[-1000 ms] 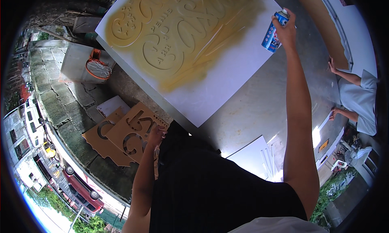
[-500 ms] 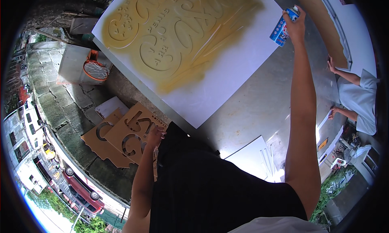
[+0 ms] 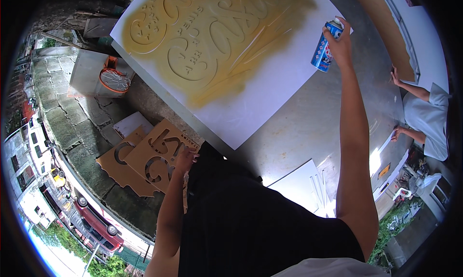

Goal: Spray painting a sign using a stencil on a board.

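Observation:
My right hand (image 3: 340, 43) grips a blue spray can (image 3: 319, 57), index finger at its nozzle, over the right edge of a white sheet (image 3: 251, 113). The sheet has a yellow-gold sprayed area (image 3: 226, 45) with raised-looking lettering and swirls. My left hand (image 3: 188, 156) hangs low beside my body, fingers loosely curled and apart, with nothing visible in them. Behind it lie cardboard stencils (image 3: 140, 171) with cut-out shapes.
A metal table (image 3: 289, 142) carries the sheet and white offcuts (image 3: 299, 185). At right, another person (image 3: 424, 118) has both hands on board edges. A basketball hoop and backboard (image 3: 84, 74) sit at left. A red vehicle (image 3: 96, 224) shows in the lower left.
My right hand with the can moved up and right, then came back down and left. My left hand has stayed in nearly the same place.

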Tool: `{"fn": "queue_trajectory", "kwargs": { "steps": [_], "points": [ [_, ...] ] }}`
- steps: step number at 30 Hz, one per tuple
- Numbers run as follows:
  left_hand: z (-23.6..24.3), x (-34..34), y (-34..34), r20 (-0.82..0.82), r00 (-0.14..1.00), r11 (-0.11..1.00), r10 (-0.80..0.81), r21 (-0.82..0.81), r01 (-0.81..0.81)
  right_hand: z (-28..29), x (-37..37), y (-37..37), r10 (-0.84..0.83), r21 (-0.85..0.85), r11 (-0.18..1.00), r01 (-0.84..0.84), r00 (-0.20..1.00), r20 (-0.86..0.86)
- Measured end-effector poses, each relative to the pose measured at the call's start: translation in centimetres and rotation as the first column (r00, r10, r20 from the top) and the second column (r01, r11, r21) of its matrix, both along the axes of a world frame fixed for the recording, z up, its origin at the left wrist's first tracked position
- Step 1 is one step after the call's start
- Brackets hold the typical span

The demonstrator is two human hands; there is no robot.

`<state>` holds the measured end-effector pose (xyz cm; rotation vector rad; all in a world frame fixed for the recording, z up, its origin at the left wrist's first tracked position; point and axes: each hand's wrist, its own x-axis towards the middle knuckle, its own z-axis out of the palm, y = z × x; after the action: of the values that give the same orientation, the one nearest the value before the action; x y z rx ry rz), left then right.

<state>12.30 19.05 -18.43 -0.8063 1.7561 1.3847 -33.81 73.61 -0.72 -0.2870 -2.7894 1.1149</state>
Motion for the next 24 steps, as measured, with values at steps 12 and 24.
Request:
{"fn": "queue_trajectory", "kwargs": {
  "steps": [12, 24],
  "points": [
    [-2.6, 1.6, -0.4, -0.039, 0.998, 0.998, 0.046, 0.034, -0.045, -0.1, 9.8, -7.7, 0.159, -0.083, 0.986, -0.145, 0.965, 0.207],
    [-2.2, 1.5, -0.3, -0.025, 0.999, 1.000, 0.027, 0.013, -0.026, 1.7, 2.1, -5.0, 0.115, 0.000, 0.993, -0.115, 0.992, -0.048]
  ]
}}
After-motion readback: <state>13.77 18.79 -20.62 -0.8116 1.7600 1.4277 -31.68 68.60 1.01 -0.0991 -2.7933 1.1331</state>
